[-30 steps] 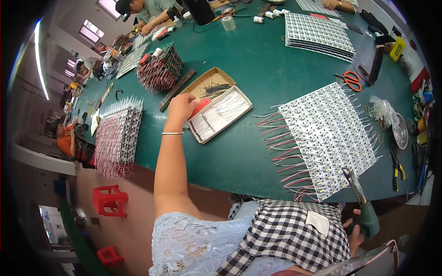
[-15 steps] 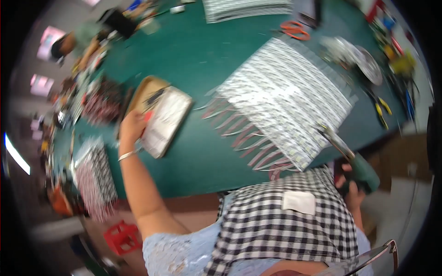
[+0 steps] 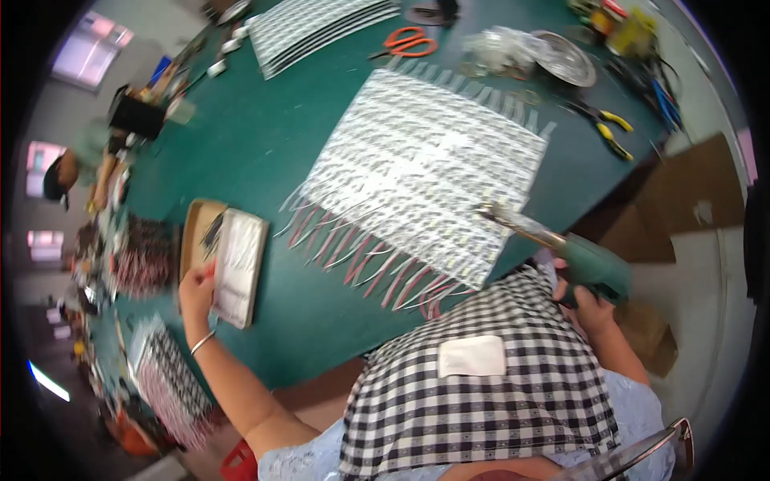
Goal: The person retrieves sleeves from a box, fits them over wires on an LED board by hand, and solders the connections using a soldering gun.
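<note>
Right hand (image 3: 592, 309) curled round gun (image 3: 597, 268), off barrel (image 3: 533, 230) (presumably for heat); left hand (image 3: 197, 295) at box (image 3: 254, 276), frame left, opening and hold unclear.

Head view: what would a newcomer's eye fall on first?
Most likely the white panel at upper middle, fringed with red and white wires along its lower left edge. Next, the green-handled tool in the right hand, its tip over the panel's lower right part. Then the left hand, by the tan box at left.
</note>
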`<state>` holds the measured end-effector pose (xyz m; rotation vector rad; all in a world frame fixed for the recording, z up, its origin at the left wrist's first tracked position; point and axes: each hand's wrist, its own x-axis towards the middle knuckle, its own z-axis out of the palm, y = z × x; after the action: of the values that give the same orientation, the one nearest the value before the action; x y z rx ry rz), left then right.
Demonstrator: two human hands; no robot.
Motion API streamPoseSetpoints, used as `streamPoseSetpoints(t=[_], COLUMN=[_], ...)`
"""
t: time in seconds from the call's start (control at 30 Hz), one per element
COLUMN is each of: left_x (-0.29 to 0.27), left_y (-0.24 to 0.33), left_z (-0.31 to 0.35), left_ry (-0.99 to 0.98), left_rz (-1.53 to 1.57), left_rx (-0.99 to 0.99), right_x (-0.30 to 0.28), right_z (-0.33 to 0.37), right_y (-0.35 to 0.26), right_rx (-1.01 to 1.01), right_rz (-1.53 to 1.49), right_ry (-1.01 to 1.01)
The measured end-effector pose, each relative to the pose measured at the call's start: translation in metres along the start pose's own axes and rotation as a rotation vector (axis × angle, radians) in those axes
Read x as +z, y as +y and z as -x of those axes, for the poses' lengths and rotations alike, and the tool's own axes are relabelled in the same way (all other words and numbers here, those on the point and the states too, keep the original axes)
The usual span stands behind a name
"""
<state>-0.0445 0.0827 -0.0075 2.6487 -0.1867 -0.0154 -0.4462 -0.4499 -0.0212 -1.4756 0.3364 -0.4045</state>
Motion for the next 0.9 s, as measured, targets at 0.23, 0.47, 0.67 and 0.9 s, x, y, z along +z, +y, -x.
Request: streamPoseSetpoints(t=[0.23,0.47,0.67,0.9], left_x=[0.018,-0.001,0.009,0.017], left_y=[0.051,0.071,0.065,0.07], left_z=[0.002,0.012,0.006,0.012], left_ry=[0.016,0.008,0.156,0.27], left_rz=[-0.049,-0.256,-0.129,-0.118], left_rx=[-0.052,-0.193,-0.098,0.034], right_x=[-0.011,-0.011,-0.006,-0.014], right_z=[0.005,-0.005,-0.004,0.002], right_y=[0.0,0.004,0.006,0.013], right_rx=[0.008,-0.001,-0.097,-0.077], right_rz=[0.027,0.07,0.072,0.013], right_ry=[0.092,0.005,0.082,0.095])
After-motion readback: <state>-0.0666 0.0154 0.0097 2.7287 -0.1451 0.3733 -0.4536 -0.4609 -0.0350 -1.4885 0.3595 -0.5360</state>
